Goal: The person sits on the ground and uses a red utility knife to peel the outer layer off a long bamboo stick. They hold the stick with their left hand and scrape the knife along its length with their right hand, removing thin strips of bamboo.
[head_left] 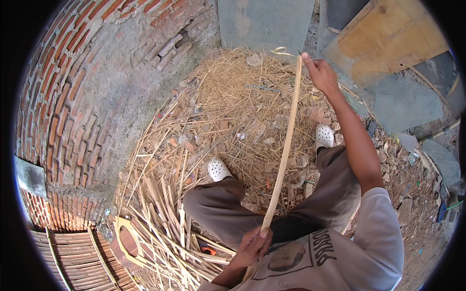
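A long pale bamboo strip slants across my lap, its far end raised over the ground. My left hand is closed round its near part, in front of my shirt. At the far end my right hand is closed, the thumb stretched along the strip's tip. A small dark point shows beside that thumb; what the fingers hold is hidden. From the same end a thin curled shaving sticks out to the left.
Many split bamboo strips lie in a pile at my left, by a yellowish cut-out frame. Shavings and rubble cover the ground between my white clogs. A brick wall rises left; flat sheets lean at the far right.
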### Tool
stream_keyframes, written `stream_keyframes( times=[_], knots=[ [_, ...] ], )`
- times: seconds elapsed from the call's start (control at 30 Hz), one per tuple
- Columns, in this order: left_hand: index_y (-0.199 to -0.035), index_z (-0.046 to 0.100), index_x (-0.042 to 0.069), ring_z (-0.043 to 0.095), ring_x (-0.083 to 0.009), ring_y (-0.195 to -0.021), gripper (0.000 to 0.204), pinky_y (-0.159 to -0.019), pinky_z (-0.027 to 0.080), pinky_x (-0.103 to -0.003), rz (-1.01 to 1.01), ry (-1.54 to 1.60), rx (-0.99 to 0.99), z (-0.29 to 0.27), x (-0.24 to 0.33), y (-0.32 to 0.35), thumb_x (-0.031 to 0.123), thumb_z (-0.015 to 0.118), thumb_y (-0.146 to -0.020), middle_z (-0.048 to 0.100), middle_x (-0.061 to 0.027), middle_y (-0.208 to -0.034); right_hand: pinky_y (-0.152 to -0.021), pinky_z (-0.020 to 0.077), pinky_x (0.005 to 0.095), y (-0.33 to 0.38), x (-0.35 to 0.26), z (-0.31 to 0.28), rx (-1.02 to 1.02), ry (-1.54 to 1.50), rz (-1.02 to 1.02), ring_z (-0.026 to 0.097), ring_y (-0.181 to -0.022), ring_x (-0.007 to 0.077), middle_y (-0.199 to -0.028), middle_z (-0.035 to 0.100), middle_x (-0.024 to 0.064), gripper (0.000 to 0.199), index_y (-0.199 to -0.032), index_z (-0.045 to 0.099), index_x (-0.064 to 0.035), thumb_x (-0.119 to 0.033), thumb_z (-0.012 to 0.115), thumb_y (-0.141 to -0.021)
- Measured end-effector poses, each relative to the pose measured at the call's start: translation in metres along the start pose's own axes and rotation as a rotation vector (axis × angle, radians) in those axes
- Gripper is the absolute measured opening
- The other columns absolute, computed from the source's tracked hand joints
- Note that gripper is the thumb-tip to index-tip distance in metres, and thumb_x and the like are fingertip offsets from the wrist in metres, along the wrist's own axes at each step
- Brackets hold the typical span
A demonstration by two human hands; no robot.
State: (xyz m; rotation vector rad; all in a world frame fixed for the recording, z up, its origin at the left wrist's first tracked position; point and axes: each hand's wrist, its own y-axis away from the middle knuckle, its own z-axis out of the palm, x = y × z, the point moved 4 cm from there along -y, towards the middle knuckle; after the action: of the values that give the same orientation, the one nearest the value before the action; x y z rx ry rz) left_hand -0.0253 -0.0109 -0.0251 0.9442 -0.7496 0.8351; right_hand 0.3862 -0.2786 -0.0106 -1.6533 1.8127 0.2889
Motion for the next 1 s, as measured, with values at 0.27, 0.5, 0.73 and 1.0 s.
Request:
stream_keyframes(
  times=[0.27, 0.5, 0.73, 1.0],
  knots=[
    [-0.084, 0.048, 0.003, 0.035, -0.0065, -0.040, 0.037, -0.040, 0.028, -0.021, 0.074, 0.197, 0.059, -0.013, 0.006, -0.014, 0.034, 0.040, -0.102, 0.040, 0.0003, -0.051, -0.061, 0.0464, 0.0439, 0.061, -0.025, -0.021, -0.254, -0.144, -0.090, 0.060, -0.060, 0.0288, -0.053, 0.054, 0.0124, 0.080, -0.066, 0.063, -0.0018, -0.078, 0.043, -0.082],
    [-0.082, 0.049, 0.001, 0.035, -0.0093, -0.037, 0.038, -0.039, 0.029, -0.022, 0.154, 0.115, 0.154, -0.016, 0.039, -0.029, 0.034, 0.041, -0.101, 0.040, -0.0024, -0.048, -0.049, 0.0447, 0.0435, 0.182, -0.111, -0.016, -0.316, -0.090, -0.776, 0.057, -0.047, 0.0345, -0.047, 0.050, 0.0126, 0.067, -0.062, 0.058, -0.0063, -0.073, 0.062, -0.071],
    [-0.079, 0.046, 0.002, 0.034, -0.0087, -0.038, 0.040, -0.039, 0.028, -0.022, 0.191, 0.120, 0.092, -0.006, 0.031, -0.027, 0.035, 0.040, -0.101, 0.040, -0.0019, -0.048, -0.046, 0.0465, 0.0418, 0.160, -0.100, -0.015, -0.275, -0.024, -0.699, 0.057, -0.042, 0.0296, -0.043, 0.049, 0.0082, 0.072, -0.060, 0.061, -0.0084, -0.079, 0.057, -0.070],
    [-0.080, 0.046, 0.003, 0.033, -0.0077, -0.038, 0.040, -0.040, 0.027, -0.021, 0.147, 0.105, 0.078, -0.005, 0.025, -0.025, 0.035, 0.036, -0.103, 0.039, -0.0007, -0.048, -0.044, 0.0458, 0.0390, 0.127, -0.087, -0.008, -0.132, -0.011, -0.639, 0.057, -0.043, 0.0283, -0.043, 0.048, 0.0081, 0.076, -0.063, 0.060, -0.0062, -0.082, 0.058, -0.066]
  ],
)
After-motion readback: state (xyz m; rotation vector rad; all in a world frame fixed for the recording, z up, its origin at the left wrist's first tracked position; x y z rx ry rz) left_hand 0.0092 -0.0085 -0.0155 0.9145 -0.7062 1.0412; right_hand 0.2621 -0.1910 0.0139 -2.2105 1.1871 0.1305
